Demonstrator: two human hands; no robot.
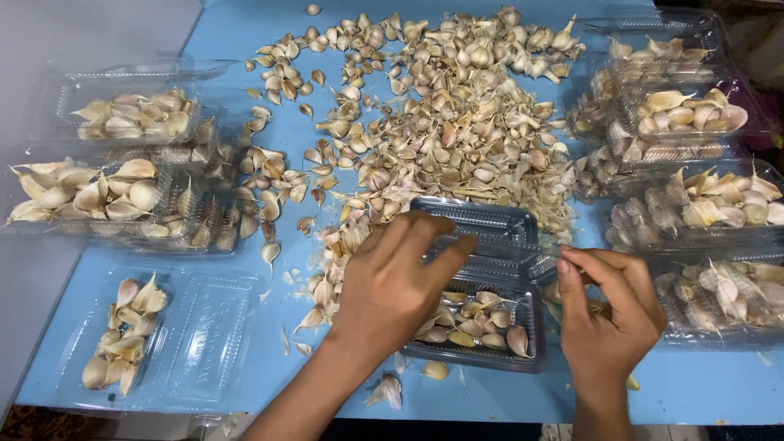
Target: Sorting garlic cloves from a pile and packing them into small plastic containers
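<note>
1. The fingers (425,237) of the left hand (390,286) are spread apart and lie flat over the hinged clear plastic box (490,327), their tips touching the box's raised lid (482,224); they clamp nothing that can be seen.
2. The fingers (600,265) of the right hand (608,314) are curled together, thumb against forefinger near the box's right edge; whether something small is pinched between them cannot be told.
3. The box sits on the blue table (694,384) between the two hands, its tray partly filled with garlic cloves (478,327).
4. A few loose cloves (388,390) lie at the near table edge, just below the left wrist.
5. At near left, an open clear box (192,343) lies flat with cloves in its left half.
6. Further left, filled clear boxes (106,196) stand stacked together.
7. On the right, more filled clear boxes (694,204) are stacked from near to far along the table edge.
8. Beyond the hands, a large heap of loose garlic cloves (441,106) and papery skins spreads across the middle and far part of the table.
</note>
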